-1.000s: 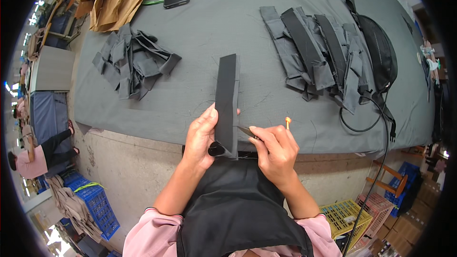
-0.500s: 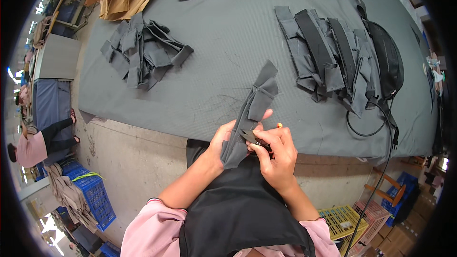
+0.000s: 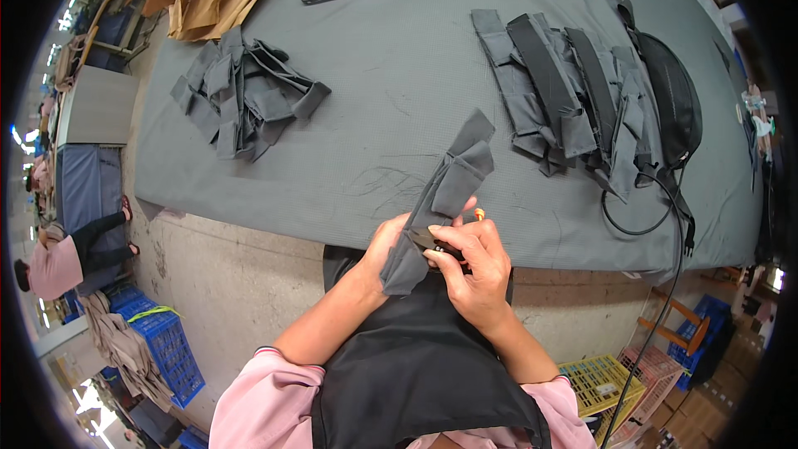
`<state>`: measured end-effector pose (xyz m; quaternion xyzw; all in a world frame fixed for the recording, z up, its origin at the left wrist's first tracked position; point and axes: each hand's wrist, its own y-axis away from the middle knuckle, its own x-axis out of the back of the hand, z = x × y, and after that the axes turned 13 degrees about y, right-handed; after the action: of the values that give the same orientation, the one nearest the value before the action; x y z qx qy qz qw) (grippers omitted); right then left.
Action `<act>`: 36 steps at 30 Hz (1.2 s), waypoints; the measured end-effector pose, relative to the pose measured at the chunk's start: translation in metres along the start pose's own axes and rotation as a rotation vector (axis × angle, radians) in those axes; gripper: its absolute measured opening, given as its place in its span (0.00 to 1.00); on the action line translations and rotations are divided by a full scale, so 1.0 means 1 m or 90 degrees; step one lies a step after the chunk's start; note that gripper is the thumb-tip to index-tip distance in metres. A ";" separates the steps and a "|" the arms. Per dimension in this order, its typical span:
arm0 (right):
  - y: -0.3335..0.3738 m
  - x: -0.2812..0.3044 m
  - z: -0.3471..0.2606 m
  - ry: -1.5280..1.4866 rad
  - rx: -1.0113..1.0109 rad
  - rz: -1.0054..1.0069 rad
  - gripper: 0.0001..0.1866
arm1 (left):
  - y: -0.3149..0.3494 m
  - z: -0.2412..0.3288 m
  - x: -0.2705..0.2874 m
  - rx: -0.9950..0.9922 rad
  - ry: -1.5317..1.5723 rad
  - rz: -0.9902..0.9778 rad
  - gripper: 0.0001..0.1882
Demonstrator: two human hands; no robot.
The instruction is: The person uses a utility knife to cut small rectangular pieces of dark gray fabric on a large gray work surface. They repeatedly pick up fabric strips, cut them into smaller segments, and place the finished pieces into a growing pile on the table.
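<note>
- For this step, we should hold the grey fabric strip [image 3: 463, 173] firm and a little stretched near the small dark cutting tool [image 3: 424, 238], so that the cloth does not fold under the blade.
- We do well, in our judgement, to lay the blade flat along the folds and work only with its tip; a steep angle could nick the fabric.
- We should also watch the fingers behind the strip, because a slip could reach them.
- Our left hand [image 3: 380, 254] grasps the strip along the left edge of its lower half, and some fingertips appear on the far side.
- Our right hand [image 3: 480, 270] pinches the tool between thumb and forefinger, with the tip at the strip; whether it touches, we cannot tell surely.
- The strip lies to the left of our right hand, slanting from near the apron [image 3: 416, 349] up and right, its upper end over the table [image 3: 349, 133].
- Dark loose threads [image 3: 384, 181] lie on the table, just left of the strip.
</note>
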<state>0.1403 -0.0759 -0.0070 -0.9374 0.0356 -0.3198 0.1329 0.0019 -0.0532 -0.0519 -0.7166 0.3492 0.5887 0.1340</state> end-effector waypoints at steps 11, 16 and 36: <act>-0.007 0.003 -0.002 0.107 0.126 0.025 0.16 | 0.002 -0.008 -0.025 -0.046 -0.174 0.117 0.22; -0.002 0.012 -0.002 -0.030 -0.019 -0.016 0.19 | 0.006 -0.005 -0.028 -0.103 -0.350 0.255 0.21; -0.036 0.026 0.018 0.243 0.064 0.035 0.17 | 0.005 -0.003 -0.046 -0.154 -0.472 0.173 0.18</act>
<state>0.1707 -0.0413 0.0043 -0.8505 0.0699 -0.4894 0.1793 -0.0020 -0.0427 -0.0074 -0.4136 0.2970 0.8563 0.0866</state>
